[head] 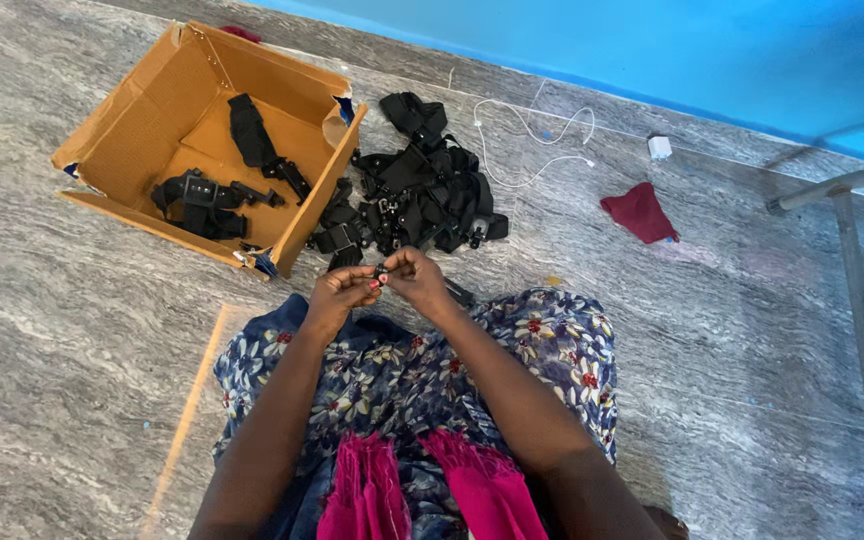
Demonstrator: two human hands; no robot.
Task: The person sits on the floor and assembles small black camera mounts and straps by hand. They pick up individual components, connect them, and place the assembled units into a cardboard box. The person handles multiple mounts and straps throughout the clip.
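My left hand (337,296) and my right hand (417,276) meet in front of me over my flowered blue skirt (562,350). Together their fingertips pinch a small black buckle piece (381,273); a dark strap trails from under the right hand. Just beyond the hands lies a pile of black straps and harness parts (414,195) on the grey marbled floor. To its left an open cardboard box (142,110) holds a few more black strap pieces (202,198).
A white cable (532,130) and a small white charger block (659,147) lie past the pile. A dark red cloth (641,212) sits to the right. A metal pole frame (857,290) stands at far right. The blue wall (652,40) runs along the back.
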